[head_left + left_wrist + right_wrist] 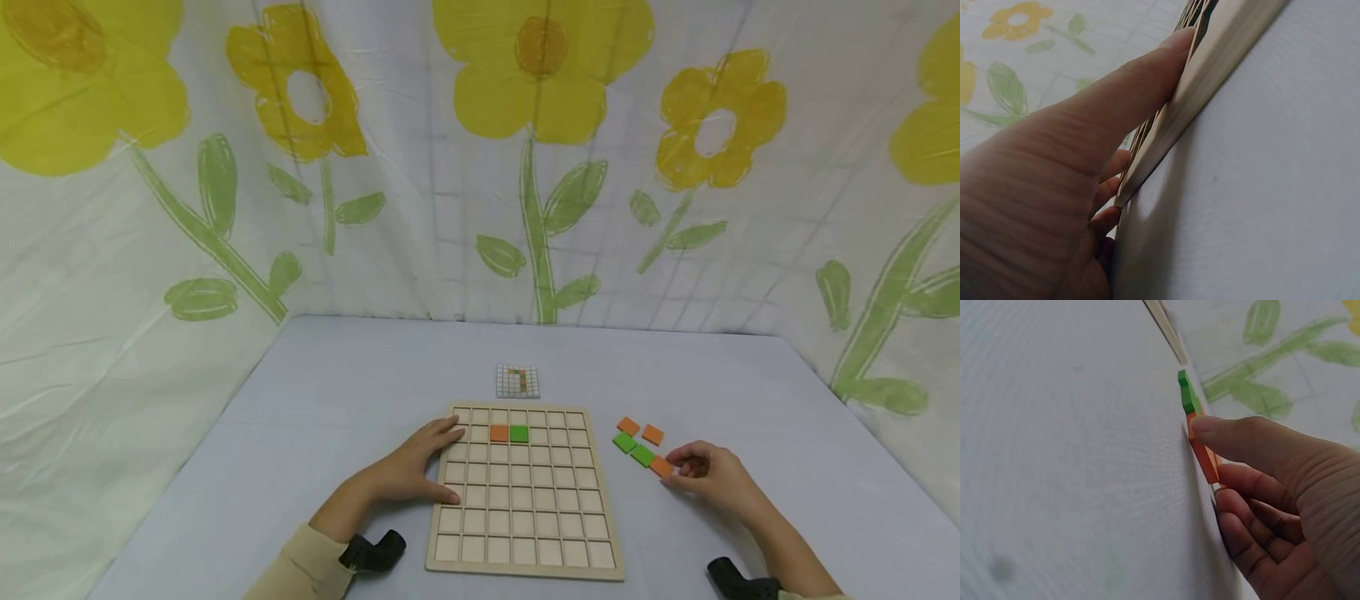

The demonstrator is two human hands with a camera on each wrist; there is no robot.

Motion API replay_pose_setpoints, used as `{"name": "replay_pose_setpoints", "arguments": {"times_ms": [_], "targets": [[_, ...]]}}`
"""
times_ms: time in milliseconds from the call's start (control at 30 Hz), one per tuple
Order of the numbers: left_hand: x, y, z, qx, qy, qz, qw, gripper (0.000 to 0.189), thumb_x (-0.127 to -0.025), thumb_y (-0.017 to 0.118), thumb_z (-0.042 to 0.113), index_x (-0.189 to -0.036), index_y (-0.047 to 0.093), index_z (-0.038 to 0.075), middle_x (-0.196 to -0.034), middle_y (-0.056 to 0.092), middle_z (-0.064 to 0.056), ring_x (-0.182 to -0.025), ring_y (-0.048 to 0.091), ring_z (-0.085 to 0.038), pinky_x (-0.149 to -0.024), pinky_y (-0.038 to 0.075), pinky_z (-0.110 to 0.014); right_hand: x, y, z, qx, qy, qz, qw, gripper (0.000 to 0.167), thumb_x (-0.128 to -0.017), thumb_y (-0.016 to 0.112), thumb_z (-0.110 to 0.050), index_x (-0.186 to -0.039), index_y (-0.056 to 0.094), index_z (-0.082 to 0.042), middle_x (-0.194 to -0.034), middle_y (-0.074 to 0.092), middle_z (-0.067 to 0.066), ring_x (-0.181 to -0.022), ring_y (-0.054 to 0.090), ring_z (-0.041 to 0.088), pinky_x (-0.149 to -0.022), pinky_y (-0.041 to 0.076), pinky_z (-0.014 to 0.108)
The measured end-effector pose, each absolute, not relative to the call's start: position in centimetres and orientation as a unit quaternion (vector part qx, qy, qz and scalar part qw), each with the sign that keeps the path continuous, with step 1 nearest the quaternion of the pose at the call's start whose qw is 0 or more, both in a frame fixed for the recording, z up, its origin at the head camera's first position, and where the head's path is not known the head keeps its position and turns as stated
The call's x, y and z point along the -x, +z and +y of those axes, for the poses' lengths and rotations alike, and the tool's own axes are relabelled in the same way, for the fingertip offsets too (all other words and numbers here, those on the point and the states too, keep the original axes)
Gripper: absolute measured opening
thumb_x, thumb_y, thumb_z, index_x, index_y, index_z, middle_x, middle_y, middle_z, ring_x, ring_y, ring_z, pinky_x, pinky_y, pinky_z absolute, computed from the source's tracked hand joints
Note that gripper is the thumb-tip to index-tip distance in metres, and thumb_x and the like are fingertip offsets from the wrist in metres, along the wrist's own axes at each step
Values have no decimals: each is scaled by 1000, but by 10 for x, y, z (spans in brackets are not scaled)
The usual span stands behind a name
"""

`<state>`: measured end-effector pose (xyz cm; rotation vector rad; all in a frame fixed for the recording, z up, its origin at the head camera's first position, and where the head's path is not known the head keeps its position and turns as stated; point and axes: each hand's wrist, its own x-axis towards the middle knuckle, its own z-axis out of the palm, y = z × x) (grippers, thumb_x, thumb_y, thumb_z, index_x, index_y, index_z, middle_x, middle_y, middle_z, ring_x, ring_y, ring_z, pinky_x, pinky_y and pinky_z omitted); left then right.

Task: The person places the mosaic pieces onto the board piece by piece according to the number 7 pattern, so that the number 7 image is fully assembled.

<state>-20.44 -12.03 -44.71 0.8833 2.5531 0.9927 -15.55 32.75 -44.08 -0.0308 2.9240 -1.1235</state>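
Observation:
A wooden grid board [434,547] lies on the table, with an orange tile [499,433] and a green tile [519,433] side by side in its second row. Along the board's left edge rests my left hand [408,467], thumb and fingers spread apart; the thumb touches the rim in the left wrist view. To the right of the board my right hand [712,477] pinches an orange tile [1205,460] between thumb and index finger. That tile lies at the near end of a row with two green tiles [642,455].
Two more loose orange tiles [652,434] lie behind the green ones. Beyond the board's far edge is a small pattern card [517,381] with a printed grid. A flower-printed curtain [405,208] hangs behind the white table [360,358].

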Motion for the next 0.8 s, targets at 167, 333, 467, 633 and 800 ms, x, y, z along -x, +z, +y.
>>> {"name": "replay_pose_setpoints", "arguments": {"times_ms": [167, 333, 467, 633, 800], "targets": [[204, -447, -121, -305, 342, 879, 133, 95, -69, 79, 44, -145, 34, 9, -156, 16, -10, -144, 9, -36, -112, 18, -59, 156, -442, 327, 10, -341, 940, -3, 35, -72, 79, -18, -98, 66, 2, -86, 65, 5, -67, 50, 2, -59, 46, 19], [204, -448, -122, -306, 344, 877, 136, 94, -69, 79, 44, -145, 33, 10, -156, 16, -10, -144, 9, -35, -112, 18, -59, 157, -443, 327, 12, -331, 944, -4, 31, -73, 78, -16, -97, 67, 1, -83, 63, 4, -67, 50, 3, -59, 46, 19], [205, -449, -122, -306, 344, 877, 137, 95, -69, 79, 45, -145, 34, 10, -156, 16, -10, -144, 9, -35, -112, 18, -58, 157, -442, 328, 23, -329, 944, -5, 27, -74, 76, -11, -96, 67, 2, -82, 63, 3, -66, 49, 1, -58, 46, 19], [206, -450, -122, -306, 343, 878, 136, 95, -69, 79, 45, -145, 33, 10, -156, 16, -9, -144, 9, -35, -112, 18, -58, 157, -435, 329, 36, -326, 945, 12, 26, -75, 74, -9, -96, 66, 4, -80, 62, 3, -66, 50, 2, -57, 46, 19], [206, -450, -122, -307, 344, 877, 134, 95, -69, 79, 46, -145, 33, 11, -157, 15, -9, -144, 9, -35, -112, 19, -58, 158, -429, 328, 39, -334, 941, 32, 24, -76, 72, -7, -96, 66, 4, -80, 63, 4, -67, 52, 4, -58, 48, 20]]}}
